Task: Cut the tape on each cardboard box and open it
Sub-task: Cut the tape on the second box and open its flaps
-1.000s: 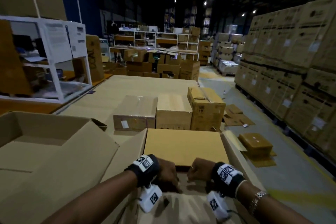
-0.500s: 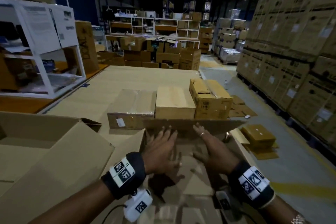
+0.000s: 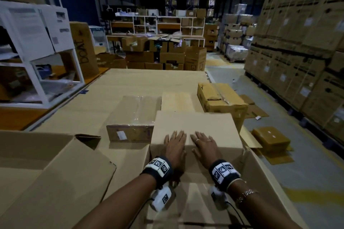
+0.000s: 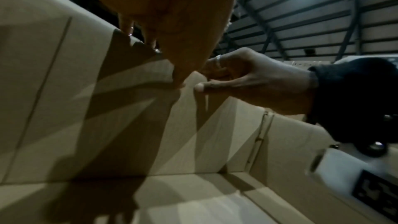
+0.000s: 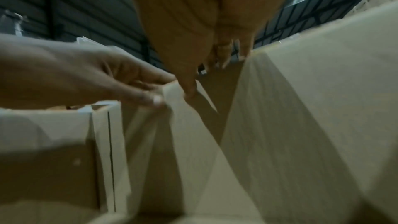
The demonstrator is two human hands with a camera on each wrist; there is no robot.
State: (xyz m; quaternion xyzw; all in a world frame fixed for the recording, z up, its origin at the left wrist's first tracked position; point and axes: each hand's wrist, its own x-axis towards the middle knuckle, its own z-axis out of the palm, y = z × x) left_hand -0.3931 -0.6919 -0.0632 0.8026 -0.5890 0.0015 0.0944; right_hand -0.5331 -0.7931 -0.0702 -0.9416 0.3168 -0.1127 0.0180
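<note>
The large cardboard box (image 3: 195,191) is standing open directly below the head camera, on a broad surface covered with flat cardboard sheets (image 3: 149,80). Its far flap (image 3: 195,128) is being pressed outward and down by both hands. The left hand (image 3: 175,147) and the right hand (image 3: 204,148) are lying side by side on the flap, palms down, fingers straight and spread, nothing being gripped. Rings are being worn on the right hand. In the wrist views the thumbs of both hands are seen at the fold where the flap meets the box wall; whether they are hooking under the edge or only touching it is hard to tell, as those views are dim and blurred. The side flaps of the box are standing outward to left and right.

Just beyond the pressed flap, a taped box (image 3: 134,117) wrapped in clear film is lying to the left, a plain box (image 3: 178,99) is partly hidden behind the flap, and a darker box (image 3: 221,96) with torn tape is sitting to the right. Another opened box (image 3: 46,163) is being shown at the near left. A white shelf unit (image 3: 42,46) is standing at the far left, and stacked cartons (image 3: 301,42) are lining the right side of the aisle.
</note>
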